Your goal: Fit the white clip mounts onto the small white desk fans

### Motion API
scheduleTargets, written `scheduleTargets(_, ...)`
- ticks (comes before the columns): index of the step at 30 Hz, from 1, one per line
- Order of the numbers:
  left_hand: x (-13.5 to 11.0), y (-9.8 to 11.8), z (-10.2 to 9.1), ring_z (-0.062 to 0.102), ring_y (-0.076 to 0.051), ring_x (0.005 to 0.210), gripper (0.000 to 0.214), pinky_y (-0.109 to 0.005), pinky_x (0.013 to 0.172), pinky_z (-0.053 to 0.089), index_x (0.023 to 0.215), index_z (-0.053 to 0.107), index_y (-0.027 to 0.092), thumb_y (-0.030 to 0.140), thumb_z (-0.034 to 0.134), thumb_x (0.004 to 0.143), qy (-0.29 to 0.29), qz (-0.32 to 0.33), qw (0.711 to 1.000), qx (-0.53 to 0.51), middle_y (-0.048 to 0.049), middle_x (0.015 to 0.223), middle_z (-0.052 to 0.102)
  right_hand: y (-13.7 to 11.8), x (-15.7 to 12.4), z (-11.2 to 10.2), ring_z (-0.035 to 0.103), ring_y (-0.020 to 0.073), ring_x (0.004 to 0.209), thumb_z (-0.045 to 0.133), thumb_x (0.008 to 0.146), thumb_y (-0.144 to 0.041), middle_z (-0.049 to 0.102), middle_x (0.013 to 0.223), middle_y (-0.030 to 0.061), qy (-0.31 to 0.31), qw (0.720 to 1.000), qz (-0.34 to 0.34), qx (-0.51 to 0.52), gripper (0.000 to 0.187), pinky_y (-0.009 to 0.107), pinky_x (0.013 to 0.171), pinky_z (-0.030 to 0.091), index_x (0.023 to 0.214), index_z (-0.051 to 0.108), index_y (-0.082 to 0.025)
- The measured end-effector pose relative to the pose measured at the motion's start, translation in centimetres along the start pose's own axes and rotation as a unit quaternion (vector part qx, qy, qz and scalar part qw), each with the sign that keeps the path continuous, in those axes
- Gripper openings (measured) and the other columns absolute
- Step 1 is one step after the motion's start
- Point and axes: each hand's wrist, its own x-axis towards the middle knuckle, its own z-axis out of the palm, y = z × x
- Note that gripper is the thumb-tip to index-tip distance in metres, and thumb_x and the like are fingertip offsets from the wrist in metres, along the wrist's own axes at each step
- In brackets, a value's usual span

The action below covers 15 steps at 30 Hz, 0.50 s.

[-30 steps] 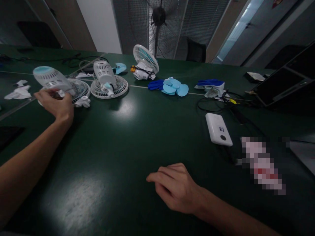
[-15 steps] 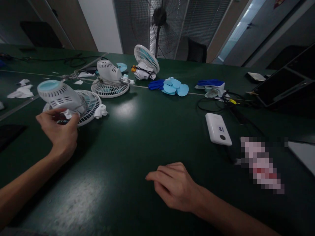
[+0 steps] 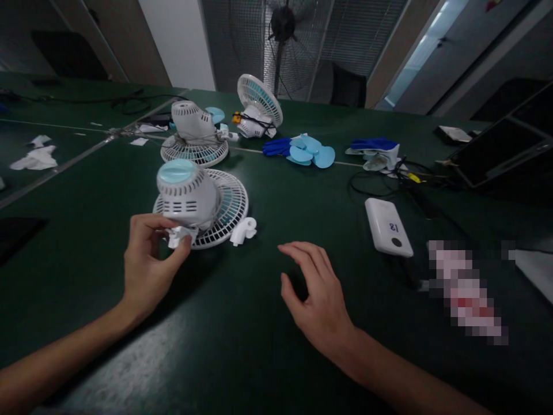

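Note:
My left hand [image 3: 149, 262] pinches the white bracket at the base of a small white fan [image 3: 196, 202] with a blue rear cap, lying grille-down on the green table [image 3: 268, 357]. A loose white clip piece [image 3: 243, 230] rests just right of the grille. My right hand [image 3: 317, 297] hovers over the table to the right of the fan, fingers stretched and apart, holding nothing.
Two more small fans [image 3: 194, 135] [image 3: 258, 106] lie further back. Blue fan blades and a blue glove [image 3: 302, 151] lie beyond them. A white power bank [image 3: 389, 226] and cables lie at right, a laptop [image 3: 496, 153] at far right. Crumpled paper [image 3: 34, 158] lies at left.
My left hand has dragged the fan from the far left toward the table's middle. My right hand has lifted forward and spread its fingers.

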Motion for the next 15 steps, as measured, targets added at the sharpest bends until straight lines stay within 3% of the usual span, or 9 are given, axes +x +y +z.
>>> scheduleTargets(4,-0.8,2.8,2.6,0.057,-0.021,0.101,0.023,-0.032,0.083,0.049,0.102,0.059,0.019,0.022,0.075,0.084,-0.066,0.060,0.990,-0.111,-0.0038,0.107,0.053,0.6,0.3,0.3,0.048,0.0317,0.137,0.070,0.089,-0.022,0.048,0.149,0.0106,-0.018,0.998,0.052,-0.015,0.075,0.058,0.113,0.047,0.155,0.035,-0.028)
scheduleTargets(11,-2.4,7.7,7.2,0.052,-0.019,0.098,0.021,-0.029,0.078,0.047,0.105,0.058,0.021,0.015,0.069,0.088,-0.163,0.111,0.957,-0.215,-0.0042,0.107,0.051,0.9,-0.5,0.4,0.059,0.0303,0.122,0.066,0.090,-0.015,0.050,0.135,0.0121,-0.042,0.999,-0.025,-0.007,0.038,0.053,0.101,0.057,0.126,0.060,-0.025)
scheduleTargets(15,-2.4,8.3,7.9,0.053,-0.020,0.104,0.027,-0.032,0.084,0.049,0.120,0.058,0.023,0.022,0.067,0.095,-0.239,0.104,0.934,-0.246,-0.0067,0.120,0.050,0.8,-1.0,0.4,0.059,0.0304,0.126,0.074,0.088,-0.017,0.052,0.138,0.0131,-0.116,0.991,-0.058,0.023,0.049,0.049,0.103,0.059,0.131,0.053,-0.023)
